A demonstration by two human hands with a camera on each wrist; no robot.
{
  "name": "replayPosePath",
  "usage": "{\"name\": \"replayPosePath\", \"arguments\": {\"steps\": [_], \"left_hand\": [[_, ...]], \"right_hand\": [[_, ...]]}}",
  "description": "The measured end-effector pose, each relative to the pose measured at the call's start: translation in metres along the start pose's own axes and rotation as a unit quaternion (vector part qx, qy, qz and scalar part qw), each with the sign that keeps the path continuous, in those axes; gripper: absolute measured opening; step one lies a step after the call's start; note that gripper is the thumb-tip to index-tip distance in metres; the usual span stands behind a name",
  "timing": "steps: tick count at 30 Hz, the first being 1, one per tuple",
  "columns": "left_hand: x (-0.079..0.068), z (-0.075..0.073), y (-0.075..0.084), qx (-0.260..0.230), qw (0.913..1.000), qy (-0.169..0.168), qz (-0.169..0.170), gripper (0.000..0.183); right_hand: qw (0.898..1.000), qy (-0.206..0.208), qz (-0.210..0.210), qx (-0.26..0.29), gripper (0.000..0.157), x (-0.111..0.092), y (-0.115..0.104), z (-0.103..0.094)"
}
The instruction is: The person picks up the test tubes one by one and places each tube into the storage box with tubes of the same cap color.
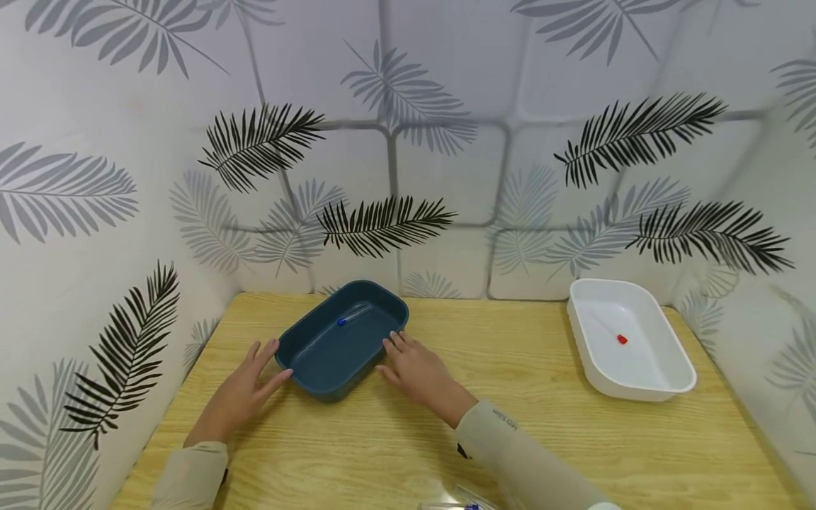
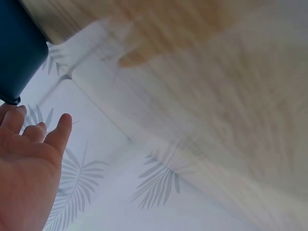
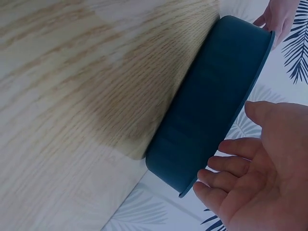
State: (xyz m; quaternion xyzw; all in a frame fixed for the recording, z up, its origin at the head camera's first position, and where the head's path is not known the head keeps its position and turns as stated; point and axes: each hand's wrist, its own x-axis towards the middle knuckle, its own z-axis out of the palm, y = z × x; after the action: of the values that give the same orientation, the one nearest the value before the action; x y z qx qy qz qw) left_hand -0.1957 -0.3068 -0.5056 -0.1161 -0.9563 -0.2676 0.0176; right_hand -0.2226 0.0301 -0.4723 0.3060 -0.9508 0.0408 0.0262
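Note:
A dark blue rectangular tray (image 1: 328, 358) with rounded corners sits at an angle on the wooden table. Inside it lies a clear pen (image 1: 354, 315) with a blue end. My left hand (image 1: 239, 393) is at the tray's left end, thumb and fingers spread, fingertips right at the rim. On the opposite long side, my right hand (image 1: 417, 368) has its fingertips at the rim. From the right wrist, the tray's outer wall (image 3: 207, 106) shows, with the right hand's fingers (image 3: 231, 166) loosely extended along its edge. The left wrist view catches only one corner of the tray (image 2: 19, 43).
A white tray (image 1: 593, 372) stands at the table's right side, holding a clear item with a red end (image 1: 622, 340). Near the front edge, partly cut off, lie clear pen-like items with a blue part (image 1: 472, 506). Leaf-patterned walls rise behind and beside the table (image 1: 542, 425).

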Motion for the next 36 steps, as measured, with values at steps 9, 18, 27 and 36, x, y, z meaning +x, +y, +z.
{"name": "replayPosePath", "arguments": {"steps": [9,18,27,36], "left_hand": [[-0.006,0.003,0.007,0.007,0.9999,0.005,0.006,0.069],[-0.012,0.003,0.019,0.009,0.9996,0.018,0.021,0.064],[-0.015,0.008,0.029,0.019,0.9987,0.026,0.039,0.057],[-0.02,0.017,0.038,0.022,0.9965,0.045,0.067,0.054]], "right_hand": [[1.0,0.003,0.02,-0.001,0.058,-0.004,0.002,0.001],[0.999,0.032,0.017,-0.011,0.06,-0.01,0.005,0.0],[0.999,0.037,0.031,-0.017,0.061,-0.015,0.011,0.0],[0.998,0.026,0.045,-0.017,0.063,-0.022,0.017,0.001]]}}
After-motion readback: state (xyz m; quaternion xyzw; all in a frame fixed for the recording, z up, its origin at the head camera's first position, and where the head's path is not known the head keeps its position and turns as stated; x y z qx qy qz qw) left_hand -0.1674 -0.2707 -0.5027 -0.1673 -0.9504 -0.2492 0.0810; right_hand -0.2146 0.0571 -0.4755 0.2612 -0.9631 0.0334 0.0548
